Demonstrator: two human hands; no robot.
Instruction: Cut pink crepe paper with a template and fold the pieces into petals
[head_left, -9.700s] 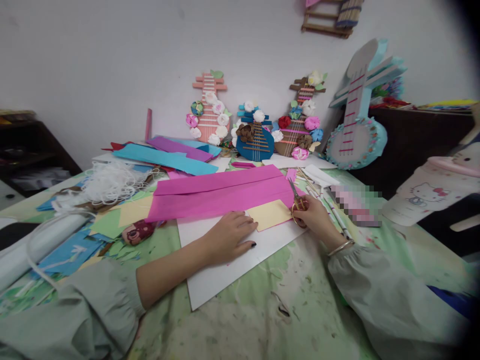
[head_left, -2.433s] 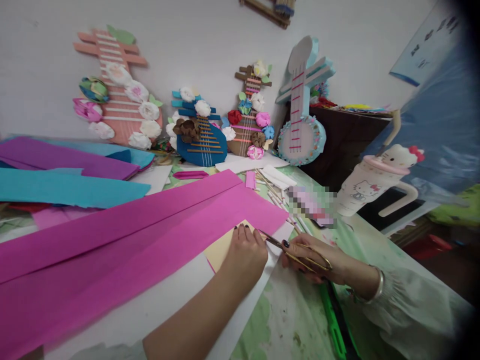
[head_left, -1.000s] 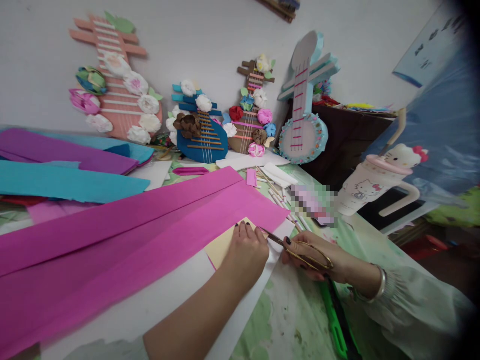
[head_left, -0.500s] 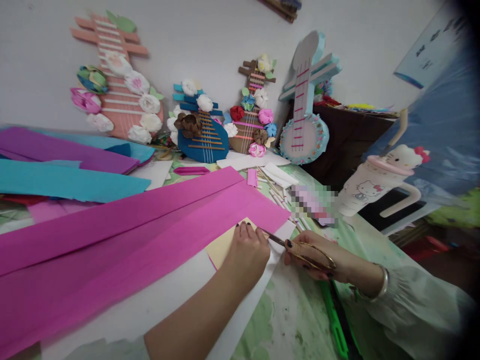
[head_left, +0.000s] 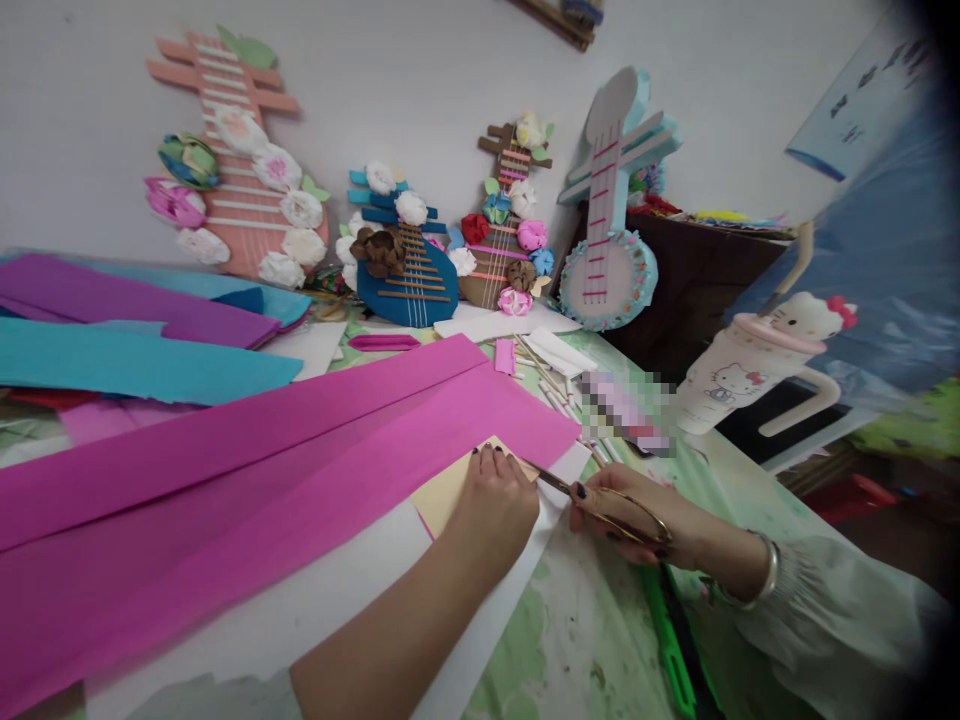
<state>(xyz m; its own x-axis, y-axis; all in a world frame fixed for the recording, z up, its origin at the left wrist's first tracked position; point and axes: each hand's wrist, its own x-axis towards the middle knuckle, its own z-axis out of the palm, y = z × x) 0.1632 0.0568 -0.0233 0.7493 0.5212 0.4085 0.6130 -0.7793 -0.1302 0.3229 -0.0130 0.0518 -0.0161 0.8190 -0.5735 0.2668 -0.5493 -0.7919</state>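
Held in my right hand [head_left: 630,515] is a pair of gold-handled scissors [head_left: 634,520], my fingers closed round the handles. The dark blades point left and reach the right edge of a small pale yellow paper [head_left: 442,492], close to my other fingertips. My left hand [head_left: 501,505] lies palm down on that yellow paper, fingers side by side and pressing it from above. Beneath it spreads a long folded sheet of magenta paper [head_left: 247,500], with a strip of magenta showing along the yellow piece's lower left edge. White paper [head_left: 315,610] lies under both.
A green-and-black cutter [head_left: 675,650] lies below my right wrist. Thin sticks [head_left: 555,385] and a partly blurred-out pink item [head_left: 630,410] lie beyond it. A handled cup [head_left: 720,375] stands right. Paper-flowered instrument models [head_left: 409,280] line the wall; turquoise paper [head_left: 142,360] is left.
The view has shifted very slightly. Both hands, the scissors and the yellow paper stay in almost the same places.
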